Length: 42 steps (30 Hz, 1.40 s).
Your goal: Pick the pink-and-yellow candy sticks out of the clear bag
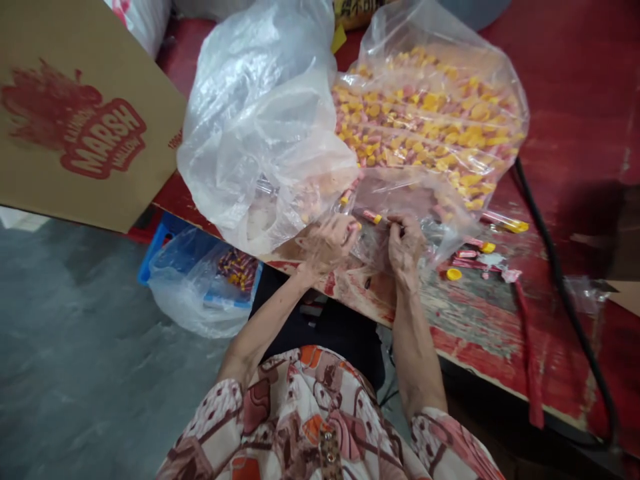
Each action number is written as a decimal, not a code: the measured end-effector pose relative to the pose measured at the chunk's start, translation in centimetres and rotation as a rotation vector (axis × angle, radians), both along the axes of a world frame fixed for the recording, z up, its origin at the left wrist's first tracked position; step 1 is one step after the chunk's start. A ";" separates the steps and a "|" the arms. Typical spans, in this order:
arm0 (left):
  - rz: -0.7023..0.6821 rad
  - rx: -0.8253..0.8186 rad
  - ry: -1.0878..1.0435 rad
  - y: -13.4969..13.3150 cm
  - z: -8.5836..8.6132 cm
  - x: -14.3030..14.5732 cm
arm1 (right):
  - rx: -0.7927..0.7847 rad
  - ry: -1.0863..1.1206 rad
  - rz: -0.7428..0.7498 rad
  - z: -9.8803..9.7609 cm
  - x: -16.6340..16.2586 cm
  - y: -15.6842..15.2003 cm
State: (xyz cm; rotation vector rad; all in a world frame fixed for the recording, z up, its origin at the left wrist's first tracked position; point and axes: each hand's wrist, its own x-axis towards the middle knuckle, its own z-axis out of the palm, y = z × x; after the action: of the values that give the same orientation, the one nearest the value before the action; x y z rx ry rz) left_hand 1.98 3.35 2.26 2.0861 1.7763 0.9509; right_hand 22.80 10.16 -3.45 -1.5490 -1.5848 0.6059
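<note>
Worn red table (575,133): your left hand (327,241) and right hand (405,243), fingers pinched closed, share one small pink tube (371,216) at the mouth of the clear bag (430,113). Snagged film could spill tubes over the near edge.

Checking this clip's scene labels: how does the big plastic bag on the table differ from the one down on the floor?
The table bag is large, clear and packed with yellow-and-pink pieces; the floor bag is smaller and holds only a small cluster of them. The table bag lies on the red table, its mouth by both hands; the floor bag sits in a blue crate, untouched. Both are thin, crinkled plastic.
</note>
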 end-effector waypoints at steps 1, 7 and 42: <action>-0.044 -0.062 0.064 -0.1 0.0 0.5 | -0.001 -0.006 0.001 0.1 0.0 0.0; -0.115 -0.075 0.188 -0.6 0.9 3.0 | -0.004 -0.011 0.002 0.6 -0.2 -0.2; 0.871 0.166 -0.171 -15.5 -4.0 -14.4 | 0.057 -0.136 0.000 -0.1 -0.4 -0.1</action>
State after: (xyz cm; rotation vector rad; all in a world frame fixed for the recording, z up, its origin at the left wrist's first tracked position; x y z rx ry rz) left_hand -12.37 -12.12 -1.71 1.1870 2.6090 1.4515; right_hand 22.40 10.07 -3.53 -1.5762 -1.6882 0.4598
